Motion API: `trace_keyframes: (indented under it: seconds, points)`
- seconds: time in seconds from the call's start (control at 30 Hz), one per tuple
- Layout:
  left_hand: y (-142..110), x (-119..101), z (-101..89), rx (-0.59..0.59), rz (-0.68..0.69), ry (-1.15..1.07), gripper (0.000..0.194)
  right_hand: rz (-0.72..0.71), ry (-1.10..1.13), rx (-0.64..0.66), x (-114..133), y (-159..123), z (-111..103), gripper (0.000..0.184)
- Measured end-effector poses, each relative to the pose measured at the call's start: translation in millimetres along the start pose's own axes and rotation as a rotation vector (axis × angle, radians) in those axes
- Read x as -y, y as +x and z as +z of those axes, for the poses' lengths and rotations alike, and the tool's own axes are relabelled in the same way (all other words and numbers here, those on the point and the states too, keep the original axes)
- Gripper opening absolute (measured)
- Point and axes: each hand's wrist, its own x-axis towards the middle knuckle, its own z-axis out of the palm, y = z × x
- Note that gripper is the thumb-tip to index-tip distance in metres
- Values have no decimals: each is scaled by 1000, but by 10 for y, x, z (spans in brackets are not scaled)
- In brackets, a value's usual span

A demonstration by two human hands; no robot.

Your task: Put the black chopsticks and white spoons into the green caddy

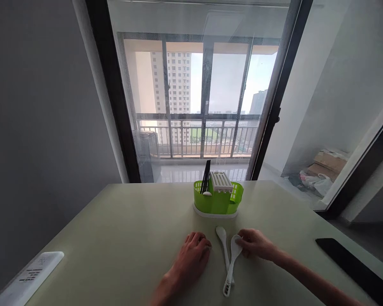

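Two long-handled white spoons lie on the pale table in front of me, their handles crossing near the lower ends. My right hand pinches the bowl end of the nearer white spoon, whose slotted handle tip points toward me. The other white spoon lies to its left, partly under it, untouched. My left hand rests on the table left of both spoons, fingers curled in; nothing is visible in it, though its underside is hidden. Beyond the spoons stands a green utensil caddy on a white base.
Black chopsticks and a white slotted knife holder are in the caddy. At the table's left edge lies a white flat object with printed marks. A black strip runs along the right edge. A glass door stands behind the table.
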Motion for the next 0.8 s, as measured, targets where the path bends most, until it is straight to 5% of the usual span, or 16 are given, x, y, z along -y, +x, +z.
trace_keyframes:
  seconds: [0.17,0.37,0.5,0.63,0.8]
  points:
    - [-1,-4,13,-8,-14,9,22,-83,125,24,227,-131,-96,63]
    - [-23,31,72,-9,-22,19,22,-388,146,-238,1083,-325,-393,53]
    - [-28,42,84,-21,-34,18,21,-512,-121,-650,1686,-260,-646,51]
    - [-26,36,86,-21,-34,13,21,-611,-512,-973,2033,18,-791,50]
    - [-32,33,95,-20,-33,-6,22,-570,-931,-916,2194,368,-670,35]
